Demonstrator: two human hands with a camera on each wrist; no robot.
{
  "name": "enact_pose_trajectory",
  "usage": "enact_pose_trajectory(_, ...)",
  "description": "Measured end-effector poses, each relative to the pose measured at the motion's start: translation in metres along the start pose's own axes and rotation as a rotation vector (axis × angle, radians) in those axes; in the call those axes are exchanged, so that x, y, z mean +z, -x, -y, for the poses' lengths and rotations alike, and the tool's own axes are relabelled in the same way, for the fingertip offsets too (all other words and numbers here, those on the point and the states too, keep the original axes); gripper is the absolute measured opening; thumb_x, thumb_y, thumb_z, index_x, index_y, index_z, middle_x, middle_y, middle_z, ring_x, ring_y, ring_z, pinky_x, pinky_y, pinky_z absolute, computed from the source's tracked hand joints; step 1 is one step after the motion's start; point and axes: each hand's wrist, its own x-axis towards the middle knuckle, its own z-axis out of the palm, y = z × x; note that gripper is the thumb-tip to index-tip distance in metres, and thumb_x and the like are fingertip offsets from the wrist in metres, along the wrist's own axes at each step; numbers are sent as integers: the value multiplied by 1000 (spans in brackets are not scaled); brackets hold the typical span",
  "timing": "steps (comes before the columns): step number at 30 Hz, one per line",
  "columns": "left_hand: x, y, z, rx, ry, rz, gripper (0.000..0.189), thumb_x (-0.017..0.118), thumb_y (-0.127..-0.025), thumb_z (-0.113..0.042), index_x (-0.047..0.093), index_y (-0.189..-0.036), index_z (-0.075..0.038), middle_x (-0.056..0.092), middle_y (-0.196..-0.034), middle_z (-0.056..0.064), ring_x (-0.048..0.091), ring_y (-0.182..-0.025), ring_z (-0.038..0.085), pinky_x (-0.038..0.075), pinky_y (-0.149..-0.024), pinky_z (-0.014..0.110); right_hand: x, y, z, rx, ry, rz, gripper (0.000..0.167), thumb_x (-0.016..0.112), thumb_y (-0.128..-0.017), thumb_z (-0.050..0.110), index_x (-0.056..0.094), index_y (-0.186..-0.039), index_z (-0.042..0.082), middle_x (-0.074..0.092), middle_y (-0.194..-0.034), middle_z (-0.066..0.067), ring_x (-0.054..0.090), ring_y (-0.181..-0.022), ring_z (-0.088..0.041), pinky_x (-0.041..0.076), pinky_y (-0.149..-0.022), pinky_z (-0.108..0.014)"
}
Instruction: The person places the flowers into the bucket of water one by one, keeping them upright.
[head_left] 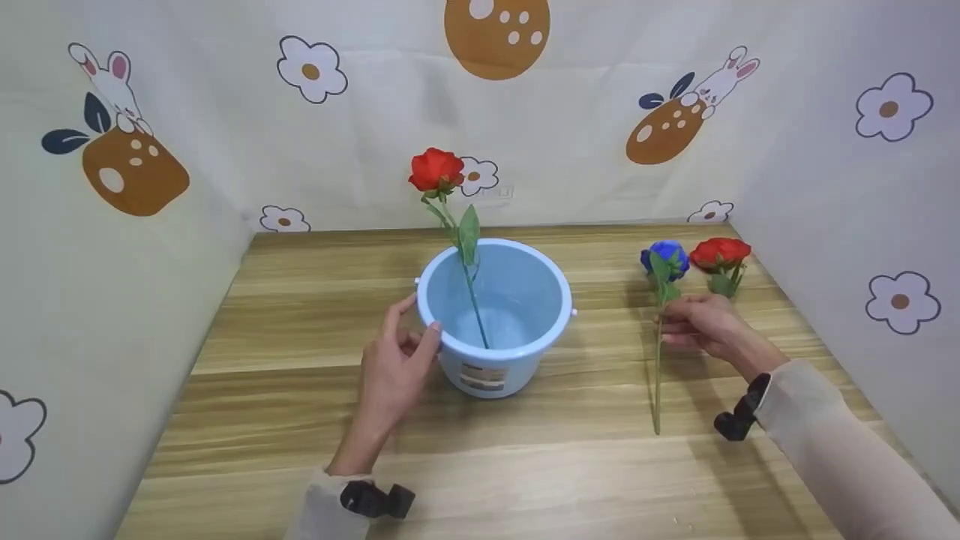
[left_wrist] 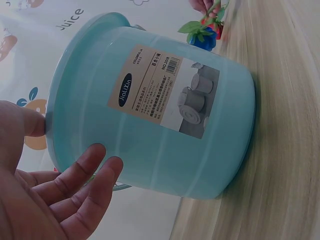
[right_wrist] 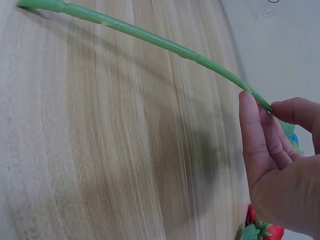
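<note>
A light blue bucket (head_left: 495,367) stands upright on the wooden table, with a red rose (head_left: 436,171) leaning in it. My left hand (head_left: 394,375) holds the bucket's left side near the rim; in the left wrist view the thumb (left_wrist: 34,122) touches the rim, while several fingers curl beside the wall. To the right, my right hand (head_left: 705,324) pinches the green stem (right_wrist: 150,37) of a blue rose (head_left: 666,259) between thumb and fingertips. The bloom points away and the stem's cut end points toward me. Another red rose (head_left: 720,255) lies just beyond that hand, its stem mostly hidden.
Patterned cloth (head_left: 375,150) with rabbits and flowers hangs behind the wooden table (head_left: 262,360) and along both sides. A paper label (left_wrist: 162,90) is stuck on the bucket's front. Small handle knobs (head_left: 574,312) jut from the bucket's sides.
</note>
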Motion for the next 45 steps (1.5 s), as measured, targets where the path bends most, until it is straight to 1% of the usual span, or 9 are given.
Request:
enact_pose_trajectory(5,0,0,-1,-29,5,5,54,65,-104,-33,50,-154,-21,72,-82,7,64,-75,19,53,-69,33,3,2,1,-16,-1,0,7,58,-103,-1,63,-107,-1,80,-86,-6,78,-79,-15,64,-72,-30)
enact_pose_trajectory(9,0,0,-1,-34,6,12,54,65,-104,-34,50,-154,-21,73,-85,10,64,-76,20,53,-70,33,5,3,1,-26,6,-11,7,58,-103,0,64,-105,0,80,-86,-6,78,-79,-15,64,-72,-30)
enact_pose_trajectory(17,0,1,-1,-52,10,28,55,64,-105,-36,48,-156,-22,73,-89,12,64,-78,19,53,-70,32,11,7,4,-14,-2,-20,11,59,-103,2,61,-113,-3,80,-86,-5,79,-80,-16,64,-74,-31)
enact_pose_trajectory(21,0,1,-1,-37,15,13,55,66,-104,-33,49,-155,-21,73,-87,12,65,-76,19,53,-69,32,16,8,9,-20,-31,-5,6,58,-103,1,64,-105,0,79,-84,-5,79,-80,-16,64,-74,-30)
enact_pose_trajectory(26,1,1,0,-18,24,-9,54,67,-103,-29,52,-153,-18,71,-83,12,64,-74,18,52,-67,31,23,8,13,-31,-60,22,15,54,-103,0,65,-94,5,79,-83,-5,79,-79,-16,64,-73,-28)
enact_pose_trajectory(34,1,1,0,-39,18,-1,54,66,-103,-31,50,-154,-18,73,-85,12,65,-76,19,54,-70,33,31,13,17,-30,-69,25,20,54,-104,1,69,-91,7,80,-85,-6,79,-78,-15,64,-74,-28)
enact_pose_trajectory(38,0,0,-1,-48,14,4,55,66,-103,-32,50,-154,-19,73,-84,9,65,-76,20,54,-70,33,34,15,19,-40,-69,35,16,55,-103,1,67,-95,5,79,-85,-7,78,-78,-15,64,-74,-29)
enact_pose_trajectory(42,0,0,-2,-45,12,6,55,66,-103,-32,50,-154,-19,74,-86,12,68,-78,24,55,-70,34,38,17,21,-49,-65,42,10,55,-103,0,64,-98,3,80,-87,-8,78,-79,-16,64,-75,-29)
enact_pose_trajectory(45,0,0,-3,-45,12,8,55,66,-103,-32,50,-154,-19,74,-85,12,68,-79,27,55,-70,34,41,18,23,-51,-63,45,14,55,-103,1,67,-95,4,79,-86,-7,78,-79,-16,64,-75,-30)
